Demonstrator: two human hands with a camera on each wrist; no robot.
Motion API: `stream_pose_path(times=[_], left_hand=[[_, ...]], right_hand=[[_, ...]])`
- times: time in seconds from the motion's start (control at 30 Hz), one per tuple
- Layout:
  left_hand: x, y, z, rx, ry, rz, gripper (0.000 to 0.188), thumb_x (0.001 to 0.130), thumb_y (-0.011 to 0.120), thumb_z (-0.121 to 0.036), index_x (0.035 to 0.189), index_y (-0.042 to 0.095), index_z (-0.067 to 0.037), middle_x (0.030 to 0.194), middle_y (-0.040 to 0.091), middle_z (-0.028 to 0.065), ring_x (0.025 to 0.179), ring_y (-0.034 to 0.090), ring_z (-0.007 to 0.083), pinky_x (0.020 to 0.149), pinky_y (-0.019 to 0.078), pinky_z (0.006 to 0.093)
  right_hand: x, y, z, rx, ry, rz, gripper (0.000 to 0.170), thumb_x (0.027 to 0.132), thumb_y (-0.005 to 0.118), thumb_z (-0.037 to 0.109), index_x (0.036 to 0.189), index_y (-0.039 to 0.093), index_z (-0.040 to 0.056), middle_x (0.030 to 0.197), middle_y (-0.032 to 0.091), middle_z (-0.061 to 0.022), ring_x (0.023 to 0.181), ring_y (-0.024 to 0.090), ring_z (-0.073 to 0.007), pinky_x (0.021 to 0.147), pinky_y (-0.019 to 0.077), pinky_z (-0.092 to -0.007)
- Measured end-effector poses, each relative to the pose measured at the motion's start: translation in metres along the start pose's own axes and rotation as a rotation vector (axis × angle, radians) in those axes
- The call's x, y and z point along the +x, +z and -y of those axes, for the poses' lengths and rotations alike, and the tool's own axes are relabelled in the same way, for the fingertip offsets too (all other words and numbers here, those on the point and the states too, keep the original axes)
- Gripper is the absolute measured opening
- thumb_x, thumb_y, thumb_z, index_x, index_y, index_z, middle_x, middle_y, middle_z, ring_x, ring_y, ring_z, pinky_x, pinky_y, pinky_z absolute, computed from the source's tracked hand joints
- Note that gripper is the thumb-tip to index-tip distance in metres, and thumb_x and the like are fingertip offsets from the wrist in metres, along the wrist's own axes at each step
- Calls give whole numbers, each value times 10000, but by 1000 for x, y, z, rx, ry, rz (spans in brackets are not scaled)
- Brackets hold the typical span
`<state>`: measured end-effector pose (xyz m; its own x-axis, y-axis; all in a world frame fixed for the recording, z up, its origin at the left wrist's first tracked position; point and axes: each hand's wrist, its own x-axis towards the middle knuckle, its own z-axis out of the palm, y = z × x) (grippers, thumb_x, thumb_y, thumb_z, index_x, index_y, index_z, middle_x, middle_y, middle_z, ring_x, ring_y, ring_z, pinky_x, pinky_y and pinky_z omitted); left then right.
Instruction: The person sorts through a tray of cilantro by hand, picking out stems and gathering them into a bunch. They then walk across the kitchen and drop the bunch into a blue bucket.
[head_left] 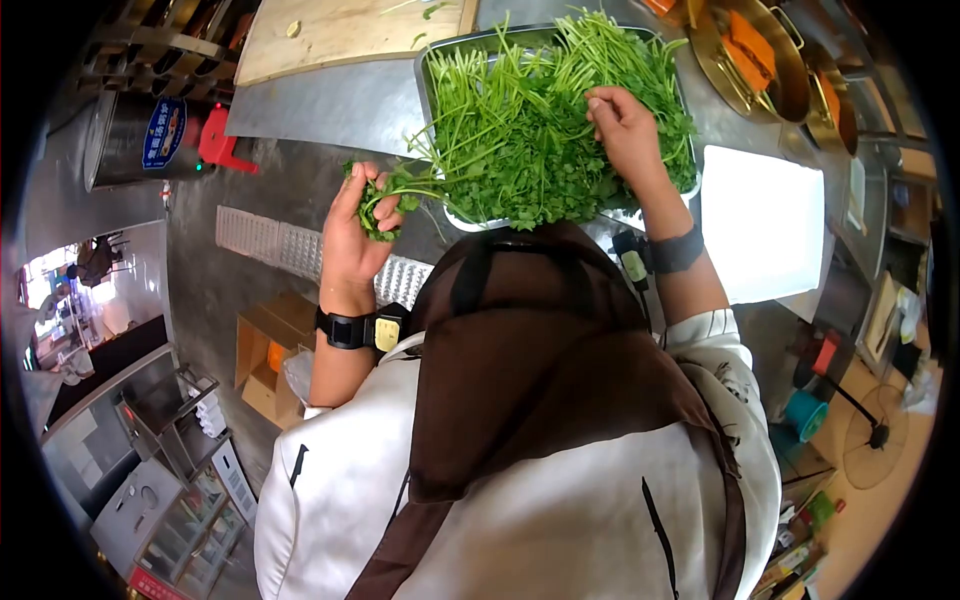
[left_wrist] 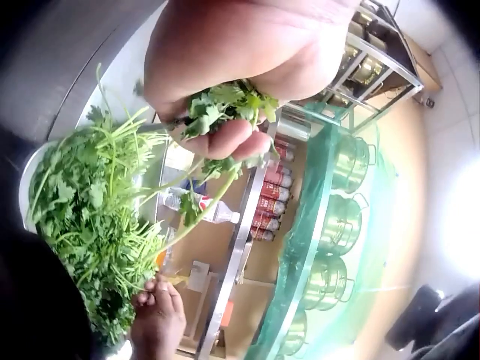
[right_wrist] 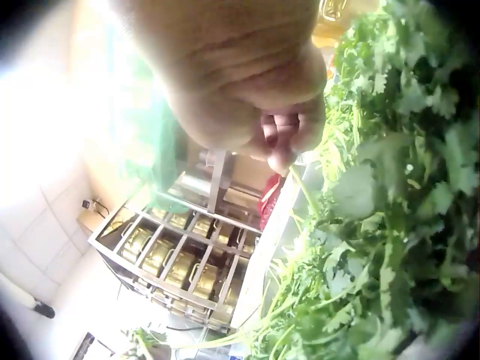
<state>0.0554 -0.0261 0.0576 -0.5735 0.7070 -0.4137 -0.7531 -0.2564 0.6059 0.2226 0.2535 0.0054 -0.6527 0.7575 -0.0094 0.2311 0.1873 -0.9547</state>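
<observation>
A heap of cilantro [head_left: 540, 150] fills a metal tray [head_left: 428, 100], with pale stems toward the back and leaves toward the front. My left hand [head_left: 355, 225] is left of the tray, its fingers curled round a small bunch of cilantro [left_wrist: 225, 105]. Long stems trail from this bunch toward the tray. Over the right part of the heap, my right hand [head_left: 630, 140] has its fingers bent and thumb tip close to the index finger. In the right wrist view a cilantro stem [right_wrist: 298, 180] comes out at these pinched fingertips.
A wooden board [head_left: 340, 40] lies behind on the steel counter [head_left: 330, 105]. Brass-coloured pots [head_left: 720, 70] with orange pieces stand at the back right. A white board [head_left: 762, 225] lies right of the tray. A cardboard box [head_left: 270, 365] sits on the floor at left.
</observation>
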Motion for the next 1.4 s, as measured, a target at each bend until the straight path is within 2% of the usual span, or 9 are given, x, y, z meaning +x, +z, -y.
stream_pose_path(times=[0.1,0.23,0.27,0.33,0.4,0.73,0.83,1.13,1.4], left_hand=[[4,4,5,-192,-96,87,157,952,429,-218,897,486,-83,722,444,-10,524,373,63,438,310,197],[12,17,12,-240,-174,183,157,954,422,-221,898,475,-84,740,448,-4,524,392,66,436,315,198],[13,19,12,-240,-173,183,157,954,422,-221,898,475,-84,740,448,-4,524,392,66,436,315,198],[14,22,11,-287,-177,270,155,956,418,-227,905,472,-91,750,452,-8,532,393,65,440,316,195],[12,18,4,-291,-120,251,156,957,416,-231,906,472,-94,753,455,-12,537,394,62,443,316,192],[5,-33,-17,-545,50,224,199,975,364,-222,927,479,-67,630,413,-29,496,362,61,429,294,193],[5,-34,-18,-493,-5,179,220,976,362,-225,916,487,-54,622,407,-31,490,362,65,422,290,194],[11,9,3,95,-88,22,263,927,479,-233,1048,538,-7,606,373,-54,485,344,46,433,273,191],[13,36,13,263,-90,21,345,872,570,-145,1194,509,-40,623,382,-44,508,343,41,459,277,186]], right_hand=[[-2,14,10,-278,-144,137,233,823,594,125,1045,595,54,685,587,-38,574,528,-117,535,444,-254],[-19,50,48,-329,-140,676,211,819,609,154,1019,613,85,669,560,-36,642,580,-153,585,459,-281],[-21,63,43,-328,-141,676,211,819,609,154,1019,613,85,669,560,-36,642,580,-153,585,459,-281],[-25,84,25,-418,-549,653,169,800,612,172,944,622,85,713,588,-89,673,597,-268,609,470,-350],[-22,87,25,-488,-493,703,132,797,604,183,872,617,75,766,600,-116,695,575,-332,628,466,-391],[-8,18,34,-450,-399,457,152,805,618,166,864,649,29,763,629,-102,652,585,-231,626,472,-321],[-2,9,47,-256,31,449,191,832,623,203,895,652,26,654,571,-17,595,501,-76,556,416,-235],[4,6,56,-171,65,464,185,851,610,198,912,651,28,640,544,20,573,473,-44,504,381,-206],[4,4,57,-222,-44,480,172,846,612,178,911,649,24,656,553,12,605,485,-57,544,404,-220]])
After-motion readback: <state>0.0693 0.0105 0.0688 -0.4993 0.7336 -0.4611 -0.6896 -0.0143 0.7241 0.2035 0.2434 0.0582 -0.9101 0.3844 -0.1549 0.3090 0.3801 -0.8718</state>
